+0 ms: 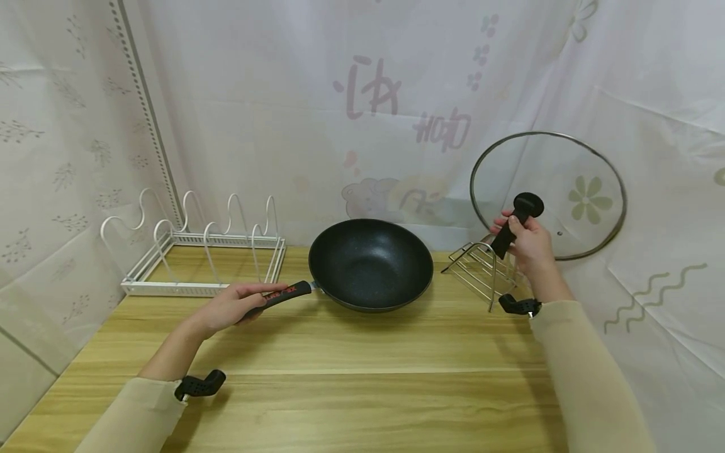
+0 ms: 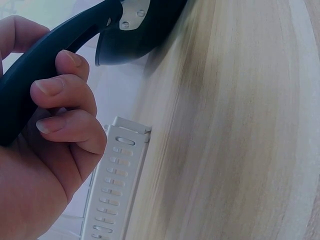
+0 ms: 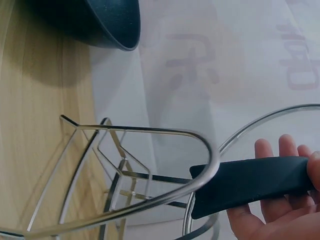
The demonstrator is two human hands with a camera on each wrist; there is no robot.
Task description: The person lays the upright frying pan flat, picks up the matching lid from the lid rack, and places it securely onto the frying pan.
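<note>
My left hand [image 1: 229, 309] grips the black handle [image 1: 291, 291] of a dark wok [image 1: 370, 267], which stands on the table's middle with its hollow facing up. In the left wrist view the fingers [image 2: 67, 92] curl under that handle. At the right, my right hand [image 1: 532, 248] holds a round glass lid [image 1: 589, 182] with a metal rim by its black handle [image 1: 503, 238]. The lid is tilted up, its lower edge behind the wire lid rack [image 1: 491, 283]. The right wrist view shows the lid handle's lower end overlapping the rack's curved bar [image 3: 200, 135].
A white pot rack [image 1: 170, 286] with tall curved dividers stands at the back left. Printed curtains [image 1: 272, 113] hang behind and on both sides of the wooden table [image 1: 362, 384]. Each wrist wears a black camera mount [image 1: 201, 382].
</note>
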